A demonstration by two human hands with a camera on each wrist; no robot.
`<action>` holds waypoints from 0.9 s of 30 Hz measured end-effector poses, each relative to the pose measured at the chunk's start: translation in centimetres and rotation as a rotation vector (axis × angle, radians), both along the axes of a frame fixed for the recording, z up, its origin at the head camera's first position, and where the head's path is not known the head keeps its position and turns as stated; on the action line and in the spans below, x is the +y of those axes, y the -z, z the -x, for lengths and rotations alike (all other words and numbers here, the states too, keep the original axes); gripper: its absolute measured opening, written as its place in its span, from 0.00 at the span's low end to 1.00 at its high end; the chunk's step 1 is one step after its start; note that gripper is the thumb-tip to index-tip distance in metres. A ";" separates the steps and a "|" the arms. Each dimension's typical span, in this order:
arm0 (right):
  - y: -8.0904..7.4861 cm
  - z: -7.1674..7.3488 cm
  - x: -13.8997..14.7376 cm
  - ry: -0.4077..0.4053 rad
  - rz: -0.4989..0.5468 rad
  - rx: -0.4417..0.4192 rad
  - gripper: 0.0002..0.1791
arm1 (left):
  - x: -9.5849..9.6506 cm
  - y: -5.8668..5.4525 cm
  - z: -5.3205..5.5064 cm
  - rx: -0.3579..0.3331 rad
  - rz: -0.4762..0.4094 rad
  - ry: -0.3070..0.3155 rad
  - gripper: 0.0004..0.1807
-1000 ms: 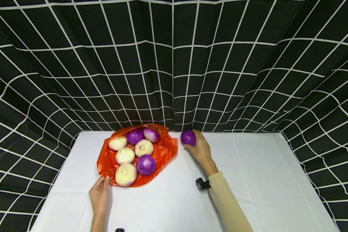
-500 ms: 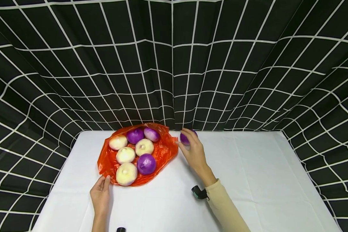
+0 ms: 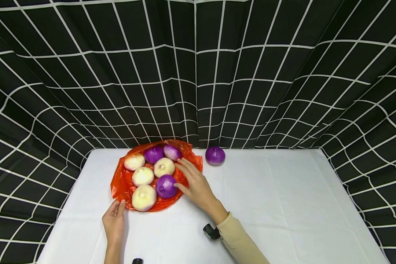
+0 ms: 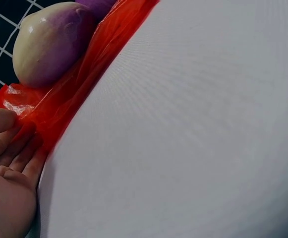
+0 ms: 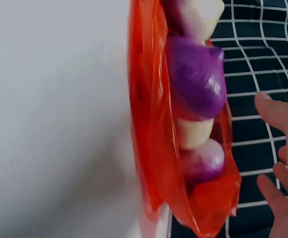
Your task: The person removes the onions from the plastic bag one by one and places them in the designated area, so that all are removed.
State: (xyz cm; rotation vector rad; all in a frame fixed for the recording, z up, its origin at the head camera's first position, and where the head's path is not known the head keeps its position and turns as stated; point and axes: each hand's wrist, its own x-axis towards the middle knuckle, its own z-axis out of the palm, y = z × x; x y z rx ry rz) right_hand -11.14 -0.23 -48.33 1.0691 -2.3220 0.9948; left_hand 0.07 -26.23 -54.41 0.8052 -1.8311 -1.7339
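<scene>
A red plastic bag (image 3: 118,182) lies spread on the white table with several onions on it, some cream-white with purple sides, some purple. My left hand (image 3: 114,220) pinches the bag's near left edge between thumb and fingers; the left wrist view shows the film (image 4: 47,121) running into the fingers beneath a two-toned onion (image 4: 54,44). My right hand (image 3: 198,187) hovers over the bag's right side with spread fingers, holding nothing. Its thumb is beside the front purple onion (image 3: 165,186); whether they touch, I cannot tell. Another purple onion (image 3: 215,156) sits on the table right of the bag.
The white tablecloth (image 3: 283,205) stretches to the right and front. A black curtain with a white grid (image 3: 237,73) hangs right behind the table's back edge and at both sides. A dark wrist camera (image 3: 211,231) sticks out from the right wrist.
My right hand has let go of the purple onion on the table at the back and moved left and nearer, over the bag. The left hand has kept its place on the bag edge.
</scene>
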 end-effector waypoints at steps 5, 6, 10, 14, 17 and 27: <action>0.1 -0.4 -1.0 -0.069 -0.080 -0.017 0.37 | 0.1 -0.1 0.0 -0.024 0.029 0.005 0.11; 0.2 -0.5 -1.2 -0.086 -0.097 -0.035 0.37 | 0.0 -0.1 0.0 -0.029 0.034 0.004 0.12; 0.6 -0.8 -1.9 -0.144 -0.148 -0.119 0.34 | -0.1 -0.1 0.0 -0.048 0.023 -0.008 0.12; 1.2 -1.1 -2.2 -0.159 -0.195 -0.153 0.29 | -0.2 0.0 0.0 -0.043 0.003 0.004 0.10; 1.6 -1.2 -2.3 -0.157 -0.226 -0.164 0.28 | -0.2 0.1 0.0 -0.018 -0.015 0.007 0.08; 2.7 -1.2 -2.3 -0.130 -0.269 -0.197 0.37 | 0.4 -1.1 -0.1 0.020 0.005 0.021 0.10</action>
